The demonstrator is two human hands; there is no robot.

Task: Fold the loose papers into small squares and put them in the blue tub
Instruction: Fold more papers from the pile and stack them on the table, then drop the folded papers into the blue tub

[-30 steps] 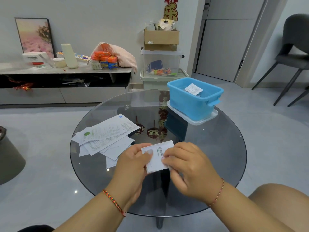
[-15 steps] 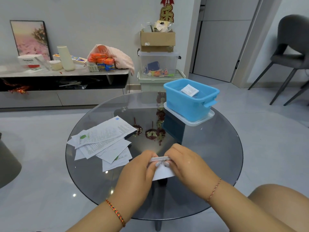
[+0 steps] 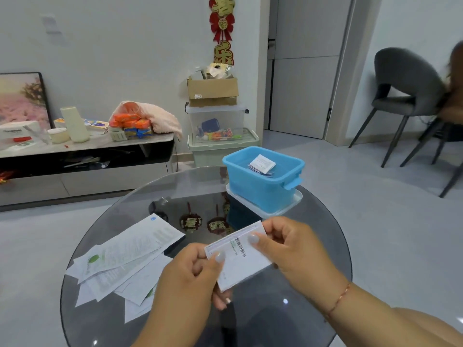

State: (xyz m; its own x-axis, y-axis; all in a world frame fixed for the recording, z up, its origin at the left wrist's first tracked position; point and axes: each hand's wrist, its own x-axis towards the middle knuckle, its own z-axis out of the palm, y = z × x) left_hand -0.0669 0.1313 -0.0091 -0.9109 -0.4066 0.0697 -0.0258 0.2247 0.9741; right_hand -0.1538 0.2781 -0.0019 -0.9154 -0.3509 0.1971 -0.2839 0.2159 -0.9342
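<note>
A folded white paper (image 3: 241, 259) with printed text is held above the near part of the round glass table (image 3: 323, 236). My left hand (image 3: 190, 279) pinches its left edge, thumb on top. My right hand (image 3: 293, 249) pinches its upper right corner, thumb on top. The blue tub (image 3: 263, 186) stands on a clear lid at the table's far side, and folded paper squares (image 3: 261, 163) lie inside it. A pile of loose printed papers (image 3: 125, 259) lies on the left of the table.
Beyond the table stand a low cabinet (image 3: 87, 149) with clutter on top and stacked storage boxes (image 3: 215, 121) by the wall. A grey chair (image 3: 406, 101) stands at the right, with part of a person at the frame's edge. My knee shows at lower right.
The paper, held edge-on and creased between both hands half a second ago, now faces up with its printed side showing. Both hands rose slightly toward the tub. The camera tilted upward.
</note>
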